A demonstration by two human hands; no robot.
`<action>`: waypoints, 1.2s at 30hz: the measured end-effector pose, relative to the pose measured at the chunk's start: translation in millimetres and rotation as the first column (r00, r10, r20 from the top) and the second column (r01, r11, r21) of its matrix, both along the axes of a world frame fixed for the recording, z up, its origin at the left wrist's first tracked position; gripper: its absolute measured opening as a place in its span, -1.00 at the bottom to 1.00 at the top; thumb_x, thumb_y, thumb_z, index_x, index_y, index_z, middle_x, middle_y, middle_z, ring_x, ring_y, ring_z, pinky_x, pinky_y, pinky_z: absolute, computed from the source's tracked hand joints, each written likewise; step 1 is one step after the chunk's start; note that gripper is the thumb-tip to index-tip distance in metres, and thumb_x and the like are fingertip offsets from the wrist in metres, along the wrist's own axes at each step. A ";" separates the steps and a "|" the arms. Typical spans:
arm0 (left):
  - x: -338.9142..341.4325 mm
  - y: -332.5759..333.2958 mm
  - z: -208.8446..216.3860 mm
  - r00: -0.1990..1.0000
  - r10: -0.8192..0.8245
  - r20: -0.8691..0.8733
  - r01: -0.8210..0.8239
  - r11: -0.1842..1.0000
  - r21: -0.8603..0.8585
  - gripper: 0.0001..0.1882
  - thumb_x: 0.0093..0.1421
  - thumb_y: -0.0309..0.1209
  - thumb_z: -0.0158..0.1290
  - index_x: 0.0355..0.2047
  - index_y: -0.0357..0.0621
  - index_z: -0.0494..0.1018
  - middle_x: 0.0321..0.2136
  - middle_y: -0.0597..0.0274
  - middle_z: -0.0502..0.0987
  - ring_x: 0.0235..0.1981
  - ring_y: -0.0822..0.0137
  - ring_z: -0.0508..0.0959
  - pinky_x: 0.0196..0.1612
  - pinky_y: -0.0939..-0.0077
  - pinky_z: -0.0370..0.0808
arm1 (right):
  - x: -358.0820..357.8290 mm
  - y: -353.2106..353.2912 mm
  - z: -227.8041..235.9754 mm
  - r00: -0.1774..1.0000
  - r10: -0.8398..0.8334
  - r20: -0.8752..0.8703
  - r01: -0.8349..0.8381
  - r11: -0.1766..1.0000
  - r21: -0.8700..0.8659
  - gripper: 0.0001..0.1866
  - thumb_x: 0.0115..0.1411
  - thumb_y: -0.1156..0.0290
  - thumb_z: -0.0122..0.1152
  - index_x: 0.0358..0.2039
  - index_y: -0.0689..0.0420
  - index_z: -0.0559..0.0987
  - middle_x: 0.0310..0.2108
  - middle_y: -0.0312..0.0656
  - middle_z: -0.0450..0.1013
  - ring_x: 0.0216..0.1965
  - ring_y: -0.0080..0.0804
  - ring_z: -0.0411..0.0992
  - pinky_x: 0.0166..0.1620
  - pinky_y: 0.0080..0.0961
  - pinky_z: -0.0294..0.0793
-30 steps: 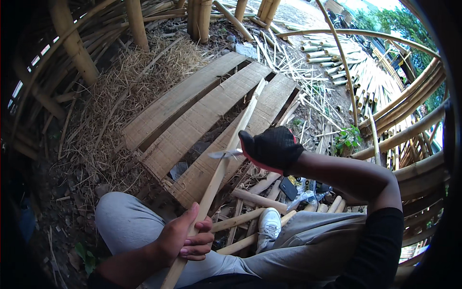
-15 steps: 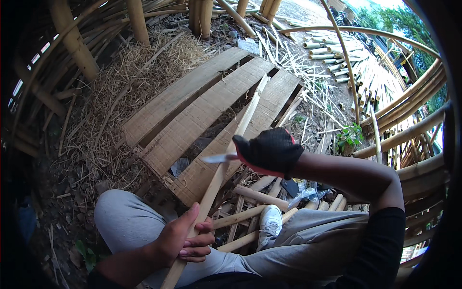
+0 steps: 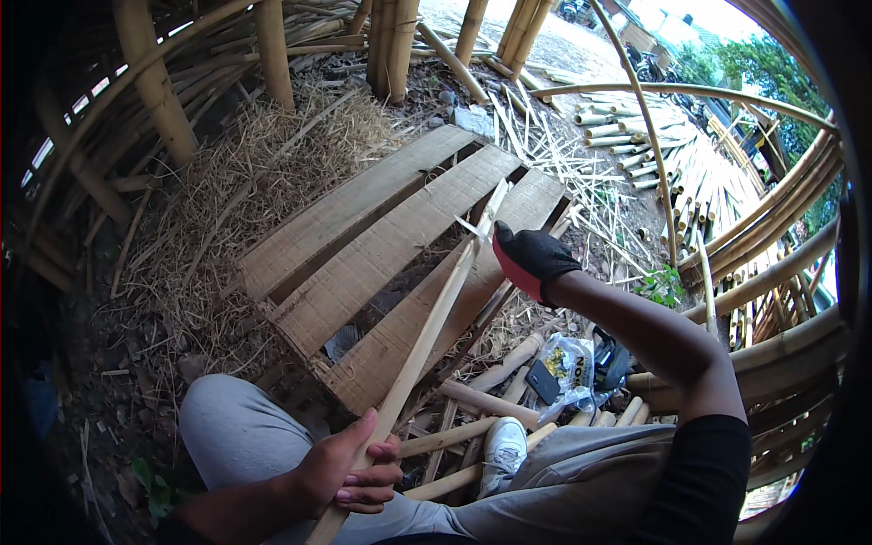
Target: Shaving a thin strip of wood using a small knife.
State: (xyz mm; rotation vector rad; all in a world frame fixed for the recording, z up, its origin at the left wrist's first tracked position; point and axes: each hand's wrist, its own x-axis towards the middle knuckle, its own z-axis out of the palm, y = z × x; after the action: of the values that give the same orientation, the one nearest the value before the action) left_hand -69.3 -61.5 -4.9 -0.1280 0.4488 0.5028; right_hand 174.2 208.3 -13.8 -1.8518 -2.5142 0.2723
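Observation:
My left hand [image 3: 350,468], bare, grips the near end of a long bamboo strip [image 3: 427,341] that slants up and away over my lap. My right hand [image 3: 530,259] wears a black and red glove and is closed on a knife handle. The knife blade [image 3: 474,227] lies against the far part of the strip, close to its tip. My grey trouser legs and a white shoe [image 3: 501,451] are below the strip.
A pallet of wide wooden planks [image 3: 381,250] lies on the ground ahead, with dry straw [image 3: 227,195] to its left. Split bamboo strips [image 3: 699,173] are piled at right. Bamboo poles [image 3: 154,82] stand around. A plastic bag [image 3: 563,363] and short bamboo pieces lie by my foot.
My right hand with the knife has slid up along the strip, away from me, toward the far tip. My left hand has kept its hold on the near end.

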 end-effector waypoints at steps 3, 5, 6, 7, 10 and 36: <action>-4.3 -6.3 -2.6 0.999 0.016 0.037 -0.015 0.999 -0.032 -0.53 0.33 0.16 -0.37 -0.50 0.09 0.10 -0.79 0.50 0.01 -0.85 0.58 0.00 -0.79 0.73 -0.01 | -30.6 -60.4 31.7 0.973 0.227 0.034 -0.211 0.941 -0.264 -0.17 0.32 -0.22 -0.50 -0.52 0.26 0.55 -0.66 0.17 0.38 -0.47 0.17 0.47 -0.19 -0.11 0.42; -4.2 -6.7 -0.7 0.999 0.026 0.035 -0.025 0.999 -0.041 -0.52 0.33 0.17 -0.37 -0.49 0.08 0.10 -0.79 0.49 0.02 -0.85 0.58 0.01 -0.79 0.73 0.00 | -43.4 -92.6 63.3 0.931 0.361 0.057 -0.301 0.846 -0.441 -0.17 0.24 -0.36 -0.38 -0.50 0.14 0.61 -0.54 0.07 0.51 -0.41 0.02 0.54 -0.20 -0.23 0.48; -3.0 -7.7 -1.9 0.999 0.018 0.038 -0.017 0.999 -0.040 -0.52 0.33 0.17 -0.37 -0.49 0.08 0.10 -0.79 0.49 0.02 -0.85 0.58 0.01 -0.79 0.73 0.00 | -40.8 -98.9 64.0 0.920 0.391 0.021 -0.342 0.829 -0.442 -0.21 0.24 -0.35 -0.31 -0.48 0.12 0.62 -0.51 0.04 0.53 -0.41 -0.01 0.54 -0.21 -0.23 0.48; -1.1 -9.6 -2.2 0.996 0.004 0.092 -0.001 0.999 -0.037 -0.52 0.33 0.16 -0.38 -0.49 0.07 0.10 -0.79 0.48 0.03 -0.85 0.58 0.02 -0.79 0.73 0.01 | -39.6 -101.3 66.5 0.903 0.428 -0.019 -0.393 0.809 -0.437 -0.25 0.23 -0.33 -0.25 -0.47 0.10 0.63 -0.47 0.00 0.54 -0.40 -0.03 0.54 -0.23 -0.24 0.49; 1.7 -11.9 -1.5 0.988 -0.011 0.156 0.015 1.000 -0.022 -0.52 0.34 0.15 -0.39 -0.48 0.06 0.10 -0.79 0.47 0.05 -0.85 0.58 0.04 -0.79 0.72 0.02 | -34.4 -102.3 88.4 0.913 0.406 -0.044 -0.387 0.825 -0.411 -0.40 0.24 -0.22 -0.08 -0.45 0.09 0.61 -0.50 -0.08 0.53 -0.43 -0.07 0.54 -0.30 -0.24 0.49; 15.4 -1.0 5.1 0.973 -0.099 -0.210 0.124 0.986 0.108 -0.56 0.37 0.09 -0.40 -0.38 -0.01 0.11 -0.70 0.49 0.03 -0.76 0.59 0.01 -0.73 0.71 0.01 | 30.8 -47.5 33.1 0.845 0.485 0.225 -0.498 0.867 -0.001 -0.48 0.30 -0.10 -0.16 -0.38 0.04 0.62 -0.55 -0.05 0.51 -0.48 -0.06 0.54 -0.39 -0.23 0.51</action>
State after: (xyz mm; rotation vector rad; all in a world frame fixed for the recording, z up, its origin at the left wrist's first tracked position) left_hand -53.9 -62.5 0.2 0.0657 0.6214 0.4326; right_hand 205.0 160.8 19.3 -1.2379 -3.0817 -0.0106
